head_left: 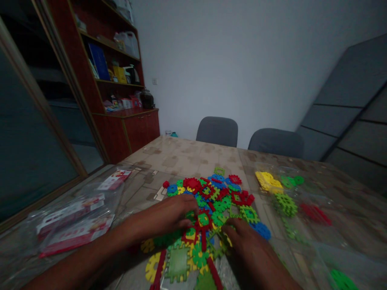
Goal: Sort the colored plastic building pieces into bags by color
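Observation:
A heap of flat plastic gear-shaped and square building pieces [211,197] in red, green, blue and yellow lies on the table [187,157] in front of me. My left hand [165,217] rests on the heap's near left side, fingers curled down onto the pieces by a red-framed green piece [203,219]. My right hand [244,241] lies on the near right side, its fingertips pressed among green and yellow pieces. Whether either hand grips a piece is hidden by the fingers. A large green square piece [178,262] lies between my wrists.
Clear plastic bags with red-and-white printed cards [75,221] lie at the left. More yellow [267,181], green [286,203] and red [314,213] pieces lie in clear bags at the right. Two grey chairs [217,131] stand across the table. A wooden shelf cabinet [121,80] stands at the left.

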`<state>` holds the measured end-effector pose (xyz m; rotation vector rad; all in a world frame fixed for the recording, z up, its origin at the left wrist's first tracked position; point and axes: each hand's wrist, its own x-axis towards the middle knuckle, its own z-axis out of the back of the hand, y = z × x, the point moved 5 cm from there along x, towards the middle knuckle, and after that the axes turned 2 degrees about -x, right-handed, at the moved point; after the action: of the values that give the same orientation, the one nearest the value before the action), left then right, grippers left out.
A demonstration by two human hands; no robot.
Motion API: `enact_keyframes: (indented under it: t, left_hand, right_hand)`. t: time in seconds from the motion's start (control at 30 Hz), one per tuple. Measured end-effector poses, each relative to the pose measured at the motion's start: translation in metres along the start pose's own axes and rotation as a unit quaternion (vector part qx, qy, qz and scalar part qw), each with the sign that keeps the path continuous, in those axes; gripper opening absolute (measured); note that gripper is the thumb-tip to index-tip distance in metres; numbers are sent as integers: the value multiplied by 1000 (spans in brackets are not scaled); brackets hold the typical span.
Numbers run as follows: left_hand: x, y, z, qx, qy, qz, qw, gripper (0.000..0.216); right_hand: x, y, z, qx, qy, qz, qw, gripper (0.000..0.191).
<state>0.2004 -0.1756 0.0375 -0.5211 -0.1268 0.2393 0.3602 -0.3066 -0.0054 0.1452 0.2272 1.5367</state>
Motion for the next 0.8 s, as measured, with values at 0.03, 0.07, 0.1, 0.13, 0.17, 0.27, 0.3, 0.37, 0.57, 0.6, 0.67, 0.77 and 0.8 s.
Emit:
enact_keyframes:
  t: [0.03,0.07,0.1,0.13,0.17,0.27,0.3,0.37,0.57,0.6,0.67,0.77,0.8]
  left_hand:
    - [-2,6,2,-1,0,4,1000,16]
    - [-3,12,4,-3,-2,11,1000,15]
    - [-5,18,7,-4,-5,18,1000,15]
    - [-7,23,9,-3,-8,25,1000,16]
    - [-8,27,10,-1,-9,32,999,18]
    - [-8,33,13,5,-5,46,999,22]
    - [-8,34,14,9,-9,52,999,23]
    - [-6,37,16,18,-24,61,998,26]
    - [7,55,9,33,-67,57,996,47]
    - [11,57,6,36,-66,57,995,53]
    - [19,61,1,48,-57,66,995,64]
    - [30,68,-3,78,-49,97,991,70]
    - [34,70,-4,86,-50,106,989,70]
  right_hand:
    - [6,5,7,5,-10,1,1000,38]
    - [10,11,14,17,-22,8,1000,38]
    - [14,17,18,34,-30,23,999,39]
    - [17,24,21,53,-36,40,997,39]
    - [19,30,23,68,-40,56,995,37]
    - [25,39,20,86,-23,74,993,32]
    - [26,38,20,86,-17,66,994,31]
    - [31,31,21,78,-19,44,996,32]
    - [62,-6,32,-22,-60,-27,998,53]
    - [68,-10,31,-32,-59,-36,997,57]
    - [78,-17,27,-47,-56,-48,996,62]
    - [86,-20,22,-67,-49,-52,995,56]
    - [87,-20,21,-71,-47,-50,995,52]
